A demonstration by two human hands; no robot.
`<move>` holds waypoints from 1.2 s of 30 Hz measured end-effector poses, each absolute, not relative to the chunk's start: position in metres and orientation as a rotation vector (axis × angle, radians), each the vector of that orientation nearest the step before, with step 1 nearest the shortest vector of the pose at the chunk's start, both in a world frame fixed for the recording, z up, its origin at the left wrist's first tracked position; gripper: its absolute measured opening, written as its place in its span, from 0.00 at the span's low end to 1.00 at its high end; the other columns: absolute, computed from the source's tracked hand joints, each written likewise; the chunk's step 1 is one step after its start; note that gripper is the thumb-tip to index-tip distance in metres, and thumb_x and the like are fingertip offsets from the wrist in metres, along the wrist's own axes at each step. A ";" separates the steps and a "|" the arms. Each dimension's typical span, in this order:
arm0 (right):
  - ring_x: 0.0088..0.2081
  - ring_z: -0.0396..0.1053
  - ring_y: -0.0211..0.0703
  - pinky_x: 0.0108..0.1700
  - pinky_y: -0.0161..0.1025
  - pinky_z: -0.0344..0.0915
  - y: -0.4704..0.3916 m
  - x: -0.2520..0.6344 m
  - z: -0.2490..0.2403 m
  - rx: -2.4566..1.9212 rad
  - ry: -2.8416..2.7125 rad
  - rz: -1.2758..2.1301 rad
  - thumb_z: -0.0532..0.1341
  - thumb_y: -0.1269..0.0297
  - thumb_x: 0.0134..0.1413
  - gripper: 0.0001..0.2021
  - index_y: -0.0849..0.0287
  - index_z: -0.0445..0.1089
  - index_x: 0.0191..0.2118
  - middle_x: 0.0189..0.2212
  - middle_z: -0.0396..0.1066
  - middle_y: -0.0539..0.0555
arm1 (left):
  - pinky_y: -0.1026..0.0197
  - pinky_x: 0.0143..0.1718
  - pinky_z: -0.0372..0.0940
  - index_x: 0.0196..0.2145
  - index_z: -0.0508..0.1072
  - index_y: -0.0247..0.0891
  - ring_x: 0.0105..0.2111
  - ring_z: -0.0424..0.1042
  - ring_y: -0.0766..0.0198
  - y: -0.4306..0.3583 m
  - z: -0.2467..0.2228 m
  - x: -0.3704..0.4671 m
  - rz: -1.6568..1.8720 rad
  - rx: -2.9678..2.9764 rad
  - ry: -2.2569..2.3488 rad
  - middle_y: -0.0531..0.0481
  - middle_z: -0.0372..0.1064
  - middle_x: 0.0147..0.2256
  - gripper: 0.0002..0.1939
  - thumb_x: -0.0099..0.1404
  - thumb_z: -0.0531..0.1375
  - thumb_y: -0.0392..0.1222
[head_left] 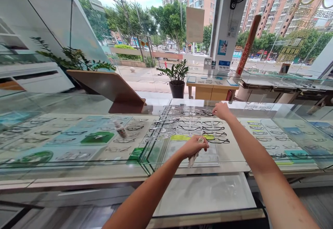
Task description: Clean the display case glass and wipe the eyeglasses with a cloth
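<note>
My left hand (194,146) is closed around a crumpled pale cloth (192,160), low over the front of the glass display counter. Farther back, my right hand (222,111) has its fingers pinched at the right end of a dark-framed pair of eyeglasses (208,113). Several more eyeglasses (189,128) are set out in rows on the glass top between and around my hands. One dark pair (220,141) sits just right of my left hand, apart from it.
A small white bottle (120,130) stands on the glass at left. Behind it leans a brown-edged board (106,87). An open white drawer (205,194) juts out below the counter. Glass cases with eyeglasses continue on both sides; a potted plant (177,88) stands beyond.
</note>
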State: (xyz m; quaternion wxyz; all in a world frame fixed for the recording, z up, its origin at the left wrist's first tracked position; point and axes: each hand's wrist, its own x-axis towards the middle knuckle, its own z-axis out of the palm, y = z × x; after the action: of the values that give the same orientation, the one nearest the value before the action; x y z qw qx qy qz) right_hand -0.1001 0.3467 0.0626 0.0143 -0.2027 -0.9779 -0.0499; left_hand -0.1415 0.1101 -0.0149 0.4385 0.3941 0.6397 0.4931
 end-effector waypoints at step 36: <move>0.58 0.73 0.52 0.65 0.60 0.65 0.360 -0.138 0.032 -0.875 -3.120 -0.111 0.63 0.54 0.69 0.15 0.59 0.75 0.52 0.55 0.76 0.58 | 0.64 0.24 0.50 0.23 0.74 0.37 0.20 0.55 0.70 0.111 -0.013 -0.140 1.174 0.997 1.627 0.54 0.69 0.21 0.12 0.50 0.63 0.49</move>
State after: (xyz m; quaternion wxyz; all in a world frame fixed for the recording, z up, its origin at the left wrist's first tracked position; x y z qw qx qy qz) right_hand -0.1384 0.3597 0.0316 -0.0504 -0.2696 -0.9610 -0.0343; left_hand -0.1404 0.1110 -0.0132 0.4355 0.4007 0.6536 0.4718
